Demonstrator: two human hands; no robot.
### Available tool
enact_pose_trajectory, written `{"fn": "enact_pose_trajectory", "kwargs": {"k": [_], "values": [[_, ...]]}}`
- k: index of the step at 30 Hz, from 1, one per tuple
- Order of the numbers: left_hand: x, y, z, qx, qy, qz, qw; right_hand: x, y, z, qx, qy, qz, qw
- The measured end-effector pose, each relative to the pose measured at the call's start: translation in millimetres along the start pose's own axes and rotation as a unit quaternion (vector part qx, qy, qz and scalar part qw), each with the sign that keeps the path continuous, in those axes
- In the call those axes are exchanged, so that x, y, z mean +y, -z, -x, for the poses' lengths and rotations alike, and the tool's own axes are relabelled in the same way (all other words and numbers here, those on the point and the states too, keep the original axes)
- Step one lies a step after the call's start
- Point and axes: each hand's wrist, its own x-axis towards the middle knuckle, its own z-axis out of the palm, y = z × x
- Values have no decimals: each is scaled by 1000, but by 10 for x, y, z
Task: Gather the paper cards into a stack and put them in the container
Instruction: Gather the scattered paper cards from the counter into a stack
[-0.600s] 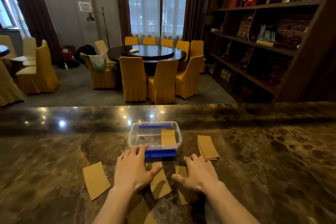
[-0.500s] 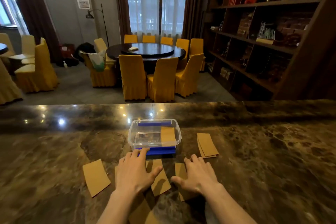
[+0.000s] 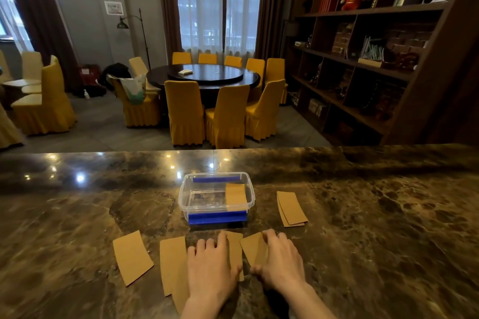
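Several tan paper cards (image 3: 132, 258) – flat, rectangular | one in clear container (image 3: 216, 195)

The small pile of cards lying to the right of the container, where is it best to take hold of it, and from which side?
Probably by its long edges, from above. The pile lies flat on the counter, apart from the container, with bare stone on both sides. The cards are slightly fanned, so pinching across the narrow width with thumb and fingers should square them and hold all together.

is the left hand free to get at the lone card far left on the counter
Probably yes. The left hand lies flat on other cards, holding nothing, and only bare counter and one card sit between it and the far-left card.
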Motion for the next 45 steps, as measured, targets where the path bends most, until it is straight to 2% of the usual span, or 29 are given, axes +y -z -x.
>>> {"fn": "enact_pose_trajectory", "kwargs": {"k": [3, 7, 10, 13, 16, 19, 25, 27, 29, 32, 36, 41, 45], "values": [[46, -23, 5, 4, 6, 35, 999, 45, 50, -9, -2, -50, -83, 995], [75, -17, -28, -19, 54, 157, 986, 139, 98, -55, 14, -84, -185, 979], [59, -3, -47, -2, 93, 260, 961, 186, 156, -82, 3, -99, -315, 944], [45, 45, -71, 4, 132, 362, 923, 155, 200, -52, -54, -94, -426, 898], [12, 51, -119, -8, 149, 442, 885, 104, 175, -46, -74, -102, -451, 884], [-31, 77, -142, -6, 131, 521, 844, 65, 138, -48, -82, -125, -476, 867], [-98, 108, -153, -6, 71, 581, 811, -58, 104, -77, -80, -120, -514, 846], [-131, 137, -124, -5, 62, 567, 822, -91, 72, -101, -83, -117, -519, 843], [-236, 153, -93, 3, 45, 522, 852, -119, 47, -109, -92, -105, -515, 846], [-528, 201, -91, 6, -20, 376, 926, -143, 41, -123, -112, -96, -519, 842], [-873, 412, -117, -46, -67, 206, 975, -205, -20, -173, -128, -96, -520, 839], [-976, 567, -79, -191, -98, 59, 975, -300, -103, -201, -143, -88, -512, 842], [-984, 515, -87, -196, -120, 16, 973, -346, -95, -221, -156, -71, -513, 841]]}}
